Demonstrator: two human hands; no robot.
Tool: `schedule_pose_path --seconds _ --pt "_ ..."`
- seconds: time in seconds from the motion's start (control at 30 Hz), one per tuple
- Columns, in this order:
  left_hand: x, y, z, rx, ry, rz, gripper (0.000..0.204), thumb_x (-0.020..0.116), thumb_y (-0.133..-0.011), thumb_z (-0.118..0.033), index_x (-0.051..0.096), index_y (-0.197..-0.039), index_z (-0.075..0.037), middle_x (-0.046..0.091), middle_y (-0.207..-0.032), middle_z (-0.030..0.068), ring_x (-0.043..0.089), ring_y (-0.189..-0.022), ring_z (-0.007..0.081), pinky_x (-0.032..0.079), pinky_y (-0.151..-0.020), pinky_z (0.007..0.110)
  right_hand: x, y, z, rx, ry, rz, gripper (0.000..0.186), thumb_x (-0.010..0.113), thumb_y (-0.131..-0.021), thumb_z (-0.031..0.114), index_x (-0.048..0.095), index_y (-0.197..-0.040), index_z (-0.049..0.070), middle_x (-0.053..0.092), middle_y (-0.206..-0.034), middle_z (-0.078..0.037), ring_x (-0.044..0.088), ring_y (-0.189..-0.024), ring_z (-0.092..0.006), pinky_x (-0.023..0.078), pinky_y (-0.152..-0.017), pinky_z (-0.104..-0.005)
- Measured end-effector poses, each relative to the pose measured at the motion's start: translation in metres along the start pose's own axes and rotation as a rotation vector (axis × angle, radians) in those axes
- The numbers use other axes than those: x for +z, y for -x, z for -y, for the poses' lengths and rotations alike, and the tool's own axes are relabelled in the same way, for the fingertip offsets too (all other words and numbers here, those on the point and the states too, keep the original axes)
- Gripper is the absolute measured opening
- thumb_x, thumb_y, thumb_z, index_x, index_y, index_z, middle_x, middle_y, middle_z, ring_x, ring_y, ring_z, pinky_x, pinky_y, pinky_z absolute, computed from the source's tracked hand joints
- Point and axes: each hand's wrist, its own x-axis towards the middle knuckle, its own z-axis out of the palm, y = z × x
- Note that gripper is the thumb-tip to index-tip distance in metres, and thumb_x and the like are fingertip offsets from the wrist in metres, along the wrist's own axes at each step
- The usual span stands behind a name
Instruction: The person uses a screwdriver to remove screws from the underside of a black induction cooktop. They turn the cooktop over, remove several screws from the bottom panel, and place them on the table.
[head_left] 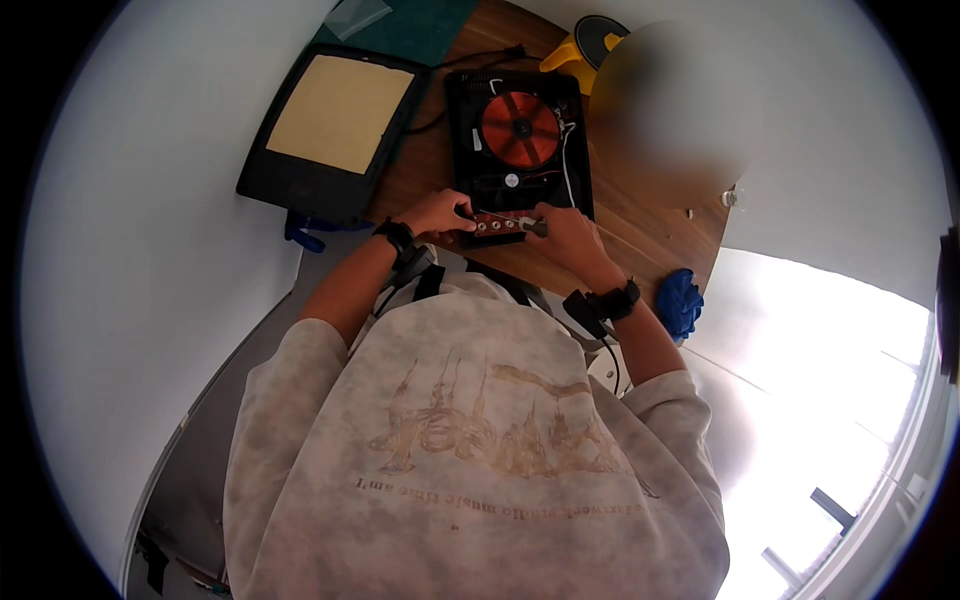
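An opened black appliance housing (582, 150), which looks like an induction cooker's base, lies on the table in front of me. A round copper-coloured coil (520, 130) sits inside it. Along its near edge runs a narrow red circuit board (497, 226) with several round buttons. My left hand (437, 214) is closed, fingers bent, at the board's left end. My right hand (572, 243) grips a screwdriver (534, 227) at the right end. The screwdriver's thin shaft points left over the board; what its tip touches is too small to tell.
Left of the housing lies a black panel (300, 185) with a tan sheet (340, 112) on it. A green mat (420, 25) and a clear bag (355, 15) are behind. A yellow-and-black object (572, 65) stands at the far right. Blue crumpled material (680, 303) hangs at the right table edge.
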Motion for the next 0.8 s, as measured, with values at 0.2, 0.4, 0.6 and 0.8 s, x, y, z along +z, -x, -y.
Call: schedule_pose_path --seconds 0.2,0.4,0.6,0.8 --pt "0.0008 0.0002 0.0003 0.001 0.007 -0.01 0.029 0.079 -0.088 -0.031 0.07 -0.104 -0.008 0.073 -0.075 0.0046 0.071 -0.059 0.0129 0.049 -0.045 0.025 -0.0022 0.0026 0.0005 -0.053 0.065 -0.006 0.031 0.072 -0.08 0.026 0.073 -0.105 0.008 0.072 -0.088 -0.019 0.07 -0.088 -0.0389 0.056 -0.08 -0.0488" --pt "-0.0001 0.0032 -0.004 -0.004 0.001 -0.003 0.03 0.079 -0.088 -0.031 0.07 -0.105 -0.008 0.073 -0.077 0.0049 0.071 -0.059 0.013 0.049 -0.046 0.025 -0.0028 0.0047 0.0019 -0.045 0.056 -0.005 0.033 0.074 -0.08 0.026 0.074 -0.109 0.011 0.073 -0.091 -0.019 0.07 -0.088 -0.0379 0.056 -0.08 -0.0464" --pt "-0.0019 0.0026 -0.0051 -0.012 -0.019 0.016 0.031 0.078 -0.088 -0.031 0.068 -0.107 -0.008 0.073 -0.081 0.0052 0.072 -0.061 0.0132 0.05 -0.048 0.026 -0.0028 0.0053 0.0018 -0.068 0.039 -0.019 0.032 0.074 -0.081 0.025 0.074 -0.11 0.01 0.073 -0.091 -0.019 0.07 -0.087 -0.0377 0.056 -0.079 -0.0462" --pt "-0.0018 0.0031 -0.0047 -0.011 -0.005 0.016 0.031 0.078 -0.088 -0.031 0.069 -0.106 -0.007 0.073 -0.082 0.005 0.072 -0.061 0.0133 0.05 -0.048 0.026 0.0023 0.0027 -0.0026 -0.101 0.063 -0.017 0.031 0.073 -0.082 0.025 0.074 -0.109 0.008 0.072 -0.091 -0.019 0.07 -0.087 -0.0375 0.056 -0.078 -0.0466"
